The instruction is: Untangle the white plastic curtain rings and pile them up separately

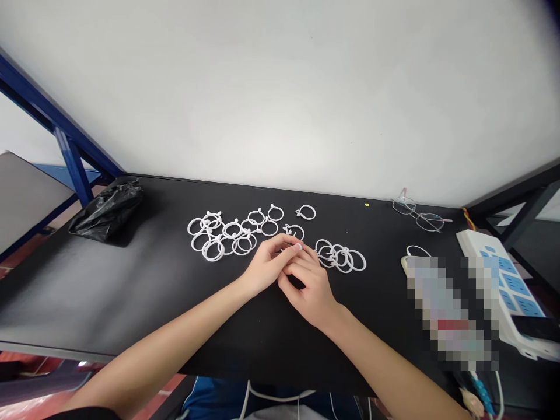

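Note:
My left hand [272, 263] and my right hand [311, 286] meet over the middle of the black table, their fingers overlapping. Both have curled, closed fingers, and a tiny white bit shows by the left thumb tip. What lies between the fingers is mostly hidden. Just beyond my fingertips lies a white curtain ring [303, 234] with a small eyelet, and another white ring [314, 214] sits farther back. To the left spreads a loose pile of white rings [213, 258], many overlapping. A smaller cluster of rings [359, 268] lies right beside my right hand.
A black plastic bag [107, 213] sits at the far left of the table [144, 291]. Eyeglasses [431, 222] rest at the back right. Nearer are a blurred-out device with a cable and a white power strip [481, 242]. A pale wall [280, 99] rises behind.

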Action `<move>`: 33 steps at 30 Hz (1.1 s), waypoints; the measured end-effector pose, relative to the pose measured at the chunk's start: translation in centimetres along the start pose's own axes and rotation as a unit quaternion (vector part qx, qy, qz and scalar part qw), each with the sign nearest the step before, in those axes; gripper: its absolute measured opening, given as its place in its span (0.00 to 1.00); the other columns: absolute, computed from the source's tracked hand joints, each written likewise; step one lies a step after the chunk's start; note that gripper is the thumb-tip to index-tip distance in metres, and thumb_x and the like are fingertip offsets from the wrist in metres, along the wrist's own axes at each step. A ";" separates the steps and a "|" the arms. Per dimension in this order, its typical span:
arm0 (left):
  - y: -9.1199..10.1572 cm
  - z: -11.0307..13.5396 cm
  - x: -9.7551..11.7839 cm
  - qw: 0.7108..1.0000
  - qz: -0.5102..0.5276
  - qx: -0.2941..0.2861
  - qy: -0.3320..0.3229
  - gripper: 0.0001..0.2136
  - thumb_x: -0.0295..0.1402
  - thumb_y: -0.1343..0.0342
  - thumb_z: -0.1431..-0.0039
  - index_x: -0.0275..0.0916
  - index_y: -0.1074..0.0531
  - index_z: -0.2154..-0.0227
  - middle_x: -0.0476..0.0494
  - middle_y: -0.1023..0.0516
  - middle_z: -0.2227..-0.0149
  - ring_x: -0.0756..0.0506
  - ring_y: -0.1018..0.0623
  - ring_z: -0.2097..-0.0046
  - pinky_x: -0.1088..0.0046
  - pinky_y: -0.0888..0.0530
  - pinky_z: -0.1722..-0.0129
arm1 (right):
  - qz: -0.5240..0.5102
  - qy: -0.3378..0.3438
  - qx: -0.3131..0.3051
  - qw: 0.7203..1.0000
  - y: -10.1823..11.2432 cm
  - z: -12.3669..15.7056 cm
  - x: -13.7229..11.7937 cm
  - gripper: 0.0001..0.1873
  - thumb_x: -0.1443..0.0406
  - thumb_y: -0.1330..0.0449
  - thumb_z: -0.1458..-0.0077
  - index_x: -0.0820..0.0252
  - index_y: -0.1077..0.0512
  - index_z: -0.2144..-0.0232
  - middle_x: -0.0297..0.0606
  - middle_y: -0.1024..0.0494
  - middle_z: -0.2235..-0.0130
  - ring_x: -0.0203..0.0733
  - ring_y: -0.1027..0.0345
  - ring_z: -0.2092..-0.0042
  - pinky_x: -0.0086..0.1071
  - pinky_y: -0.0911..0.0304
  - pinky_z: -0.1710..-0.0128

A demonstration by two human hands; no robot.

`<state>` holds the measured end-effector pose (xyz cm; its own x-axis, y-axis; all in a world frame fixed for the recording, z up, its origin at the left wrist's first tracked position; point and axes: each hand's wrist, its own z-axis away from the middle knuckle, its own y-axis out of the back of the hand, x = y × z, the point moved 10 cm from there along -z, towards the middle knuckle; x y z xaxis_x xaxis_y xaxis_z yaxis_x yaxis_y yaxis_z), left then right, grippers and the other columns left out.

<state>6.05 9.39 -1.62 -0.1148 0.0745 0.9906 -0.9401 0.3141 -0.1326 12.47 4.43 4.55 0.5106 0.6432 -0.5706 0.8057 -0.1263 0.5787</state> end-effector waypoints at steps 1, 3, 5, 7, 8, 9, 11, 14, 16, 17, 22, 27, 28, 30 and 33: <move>0.0 0.0 0.0 1.000 0.005 -0.002 0.001 0.10 0.38 0.44 0.39 0.37 0.25 0.61 0.45 0.23 0.66 0.47 0.24 0.63 0.73 0.28 0.61 | 0.001 -0.001 -0.002 1.000 0.0 0.0 0.0 0.12 0.70 0.45 0.42 0.56 0.31 0.77 0.30 0.26 0.75 0.38 0.29 0.64 0.43 0.37 0.45; -0.1 0.0 -0.1 1.000 0.015 -0.004 0.006 0.09 0.37 0.44 0.39 0.38 0.26 0.62 0.46 0.23 0.67 0.49 0.25 0.64 0.75 0.29 0.63 | 0.005 -0.007 -0.005 1.000 -0.1 0.0 0.1 0.12 0.70 0.45 0.41 0.56 0.31 0.77 0.30 0.25 0.75 0.38 0.28 0.63 0.45 0.40 0.43; -0.1 0.0 -0.2 1.000 0.022 -0.003 0.014 0.09 0.38 0.44 0.40 0.38 0.27 0.62 0.47 0.24 0.68 0.49 0.25 0.66 0.76 0.29 0.65 | 0.010 -0.015 -0.002 1.000 0.0 0.0 0.2 0.12 0.70 0.45 0.41 0.56 0.31 0.77 0.31 0.24 0.73 0.39 0.28 0.62 0.47 0.41 0.42; -0.1 0.0 -0.2 0.999 0.027 -0.003 0.019 0.09 0.38 0.43 0.40 0.38 0.27 0.62 0.47 0.25 0.68 0.50 0.26 0.66 0.76 0.29 0.66 | 0.014 -0.022 0.004 1.000 0.1 0.1 0.3 0.12 0.69 0.45 0.41 0.56 0.31 0.77 0.31 0.23 0.72 0.40 0.28 0.61 0.47 0.42 0.42; -0.1 0.1 -0.1 0.999 0.030 -0.003 0.019 0.09 0.38 0.43 0.40 0.38 0.28 0.63 0.47 0.25 0.68 0.50 0.26 0.66 0.76 0.29 0.65 | 0.015 -0.023 0.008 1.000 0.2 0.1 0.3 0.12 0.69 0.45 0.41 0.56 0.31 0.77 0.31 0.23 0.72 0.40 0.28 0.61 0.47 0.42 0.42; -0.1 0.1 0.0 0.999 0.032 -0.002 0.019 0.09 0.38 0.43 0.40 0.38 0.28 0.63 0.47 0.25 0.68 0.49 0.26 0.65 0.76 0.29 0.65 | 0.014 -0.022 0.011 1.000 0.2 0.1 0.2 0.12 0.69 0.45 0.41 0.56 0.31 0.77 0.31 0.23 0.72 0.40 0.28 0.62 0.47 0.42 0.42; -0.1 0.1 0.1 0.999 0.037 0.001 0.020 0.09 0.38 0.43 0.41 0.37 0.28 0.64 0.47 0.25 0.68 0.49 0.26 0.65 0.75 0.29 0.63 | 0.009 -0.020 0.016 1.000 0.4 0.1 0.2 0.12 0.69 0.45 0.41 0.56 0.31 0.77 0.31 0.24 0.73 0.39 0.28 0.62 0.46 0.42 0.42; -0.1 0.0 0.0 0.999 0.045 0.007 0.029 0.08 0.37 0.43 0.41 0.37 0.28 0.65 0.48 0.26 0.68 0.50 0.27 0.65 0.76 0.30 0.63 | -0.007 -0.017 0.020 1.000 0.5 0.1 0.1 0.12 0.70 0.45 0.41 0.56 0.32 0.77 0.31 0.24 0.72 0.38 0.28 0.62 0.45 0.41 0.42; 0.0 0.0 -0.3 0.998 0.053 0.011 0.040 0.08 0.37 0.42 0.41 0.37 0.28 0.66 0.48 0.27 0.68 0.51 0.27 0.65 0.77 0.31 0.64 | -0.021 -0.014 0.022 0.999 0.5 0.1 0.0 0.13 0.71 0.45 0.42 0.57 0.33 0.78 0.31 0.23 0.71 0.38 0.28 0.62 0.45 0.40 0.43; 0.1 0.0 -0.6 0.997 0.056 0.012 0.046 0.08 0.37 0.43 0.41 0.37 0.28 0.66 0.49 0.27 0.68 0.51 0.28 0.66 0.77 0.31 0.64 | -0.028 -0.012 0.025 0.999 0.6 0.1 0.0 0.13 0.71 0.45 0.42 0.57 0.33 0.78 0.31 0.23 0.70 0.38 0.28 0.62 0.46 0.40 0.43; 0.8 -0.1 -1.2 0.997 0.053 0.033 0.055 0.09 0.37 0.45 0.41 0.37 0.27 0.66 0.49 0.28 0.69 0.51 0.29 0.65 0.78 0.31 0.65 | -0.051 0.000 0.049 0.998 1.0 0.1 0.0 0.11 0.73 0.43 0.43 0.57 0.32 0.76 0.34 0.20 0.68 0.39 0.27 0.61 0.46 0.39 0.45; 1.1 0.0 -2.1 0.990 0.094 0.050 0.096 0.15 0.42 0.49 0.39 0.36 0.26 0.68 0.47 0.29 0.71 0.52 0.31 0.69 0.80 0.33 0.72 | -0.077 0.005 0.062 0.995 1.2 0.3 0.0 0.10 0.74 0.42 0.44 0.58 0.31 0.75 0.35 0.21 0.71 0.40 0.27 0.64 0.43 0.34 0.51; 1.0 0.0 -2.3 0.987 0.110 0.051 0.106 0.15 0.43 0.49 0.39 0.35 0.26 0.69 0.47 0.29 0.71 0.52 0.31 0.70 0.80 0.34 0.73 | -0.079 0.005 0.064 0.995 1.3 0.3 -0.1 0.10 0.75 0.42 0.44 0.59 0.31 0.75 0.35 0.22 0.71 0.39 0.27 0.65 0.43 0.34 0.52; 1.0 0.0 -2.5 0.983 0.132 0.052 0.114 0.16 0.43 0.50 0.39 0.35 0.26 0.70 0.46 0.29 0.72 0.52 0.31 0.71 0.80 0.35 0.75 | -0.080 0.007 0.065 0.995 1.3 0.3 -0.2 0.10 0.75 0.42 0.44 0.59 0.31 0.75 0.35 0.22 0.72 0.39 0.27 0.66 0.43 0.34 0.53; 1.2 0.0 -2.6 0.981 0.143 0.063 0.118 0.11 0.38 0.49 0.41 0.36 0.28 0.71 0.47 0.29 0.74 0.53 0.31 0.73 0.81 0.36 0.76 | -0.081 0.014 0.067 0.994 1.4 0.2 -0.5 0.11 0.75 0.43 0.44 0.59 0.31 0.75 0.35 0.22 0.72 0.38 0.27 0.67 0.43 0.34 0.52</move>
<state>5.20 9.59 -4.31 -0.3166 0.3643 0.8758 -0.9138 0.1306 -0.3846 13.45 3.79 5.55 0.3638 0.6834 -0.6330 0.9107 -0.1180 0.3959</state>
